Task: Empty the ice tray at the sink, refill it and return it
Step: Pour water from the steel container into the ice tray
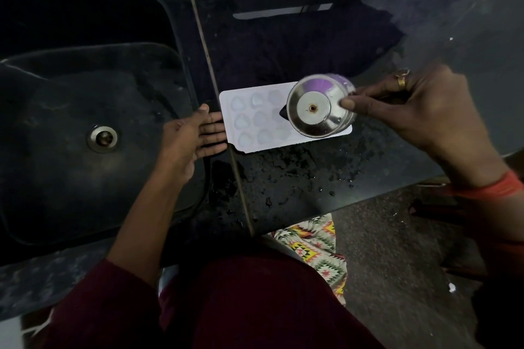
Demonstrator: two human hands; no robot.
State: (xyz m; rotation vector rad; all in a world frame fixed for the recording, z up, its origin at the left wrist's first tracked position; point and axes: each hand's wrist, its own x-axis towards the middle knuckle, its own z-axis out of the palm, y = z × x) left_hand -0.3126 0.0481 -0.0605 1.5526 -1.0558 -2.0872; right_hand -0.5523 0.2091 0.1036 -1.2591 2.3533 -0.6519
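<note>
Now the ice tray point(249, 122) is braced by the flat left hand point(192, 136), a steel pot point(314, 108) tipped over it by the gripping right hand point(419, 110). Refilling is judged begun; return remains.

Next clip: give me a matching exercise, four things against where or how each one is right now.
1. ice tray
2. steel jug
3. left hand
4. drain

a. set in the floor of the sink
b. tipped above the tray, held by the right hand
c. flat on the counter
d. straight fingers against the tray's end

Pairs: 1-c, 2-b, 3-d, 4-a.
</note>
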